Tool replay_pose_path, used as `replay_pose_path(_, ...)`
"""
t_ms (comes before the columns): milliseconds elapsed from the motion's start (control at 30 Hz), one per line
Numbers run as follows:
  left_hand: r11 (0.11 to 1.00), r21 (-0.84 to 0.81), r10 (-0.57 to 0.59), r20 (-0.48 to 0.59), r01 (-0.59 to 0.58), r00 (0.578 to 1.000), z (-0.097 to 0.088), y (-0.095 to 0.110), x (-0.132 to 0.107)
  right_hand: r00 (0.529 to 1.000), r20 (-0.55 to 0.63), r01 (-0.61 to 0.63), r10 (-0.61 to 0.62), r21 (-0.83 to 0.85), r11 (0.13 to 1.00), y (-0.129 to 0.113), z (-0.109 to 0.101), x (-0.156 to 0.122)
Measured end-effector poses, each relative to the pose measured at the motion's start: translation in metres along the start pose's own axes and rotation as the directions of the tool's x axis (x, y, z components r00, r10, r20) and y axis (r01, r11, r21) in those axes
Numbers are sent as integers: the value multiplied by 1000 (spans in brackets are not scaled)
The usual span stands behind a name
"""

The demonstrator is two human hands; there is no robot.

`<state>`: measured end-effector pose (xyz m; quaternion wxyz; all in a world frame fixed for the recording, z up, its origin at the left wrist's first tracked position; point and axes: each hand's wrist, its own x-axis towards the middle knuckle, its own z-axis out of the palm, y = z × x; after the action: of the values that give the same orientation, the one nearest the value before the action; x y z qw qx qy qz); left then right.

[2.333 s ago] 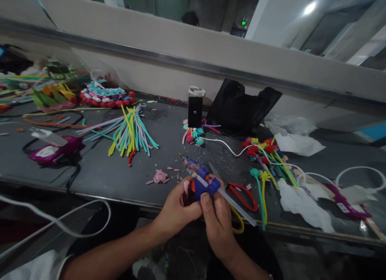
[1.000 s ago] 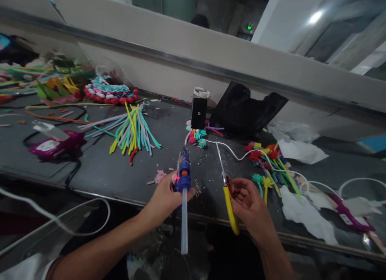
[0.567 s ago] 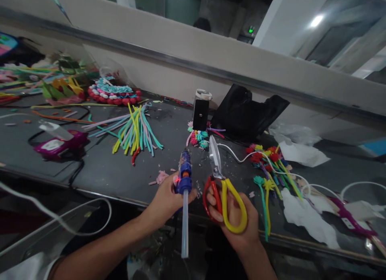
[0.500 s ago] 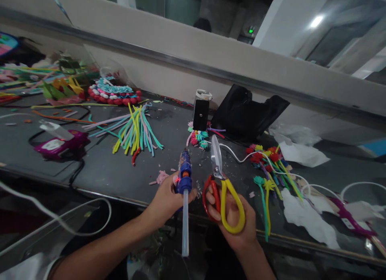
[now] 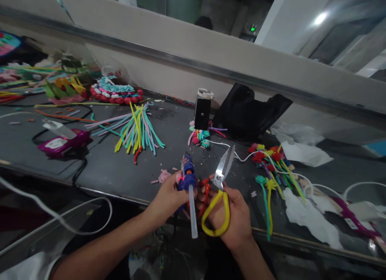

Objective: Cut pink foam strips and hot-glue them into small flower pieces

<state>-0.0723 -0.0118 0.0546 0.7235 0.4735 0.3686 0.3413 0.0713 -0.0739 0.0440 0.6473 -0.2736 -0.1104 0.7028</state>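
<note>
My left hand point(image 5: 169, 197) is closed round a blue glue gun point(image 5: 187, 177) with a small red light lit; a clear glue stick point(image 5: 193, 213) juts from its back toward me. My right hand point(image 5: 237, 219) grips scissors point(image 5: 218, 191) with one red and one yellow handle loop, the steel blades pointing up and to the right. The two hands sit close together over the near edge of the dark worktable point(image 5: 120, 171), the scissors' red loop right beside the glue stick.
Coloured pipe cleaners point(image 5: 135, 129) fan out left of centre. A magenta glue gun point(image 5: 62, 143) lies far left. A phone point(image 5: 202, 113) stands by a black bag point(image 5: 247, 113). Pipe-cleaner flowers point(image 5: 268, 159), white cable and white paper point(image 5: 304, 211) lie right.
My right hand picked the scissors up off the table and brought them in beside the glue gun, blades now tilted right. The left hand kept its hold on the gun.
</note>
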Motion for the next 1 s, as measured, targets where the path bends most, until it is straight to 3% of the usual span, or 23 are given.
replay_pose_path(400, 999, 37, 19, 0, -19, 1000, 2, -2, 1, 999, -37, -5, 6, 10, 1000, 0, -11, -2)
replay_pose_path(800, 995, 94, 23, -43, -19, 999, -1, -5, 3, 1000, 8, -14, 14, -6, 1000, -4, -5, -5)
replay_pose_path(1000, 996, 88, 15, -36, -12, 999, 0, -3, 2, 997, 7, 83, -83, -49, 995, -1, -6, -6)
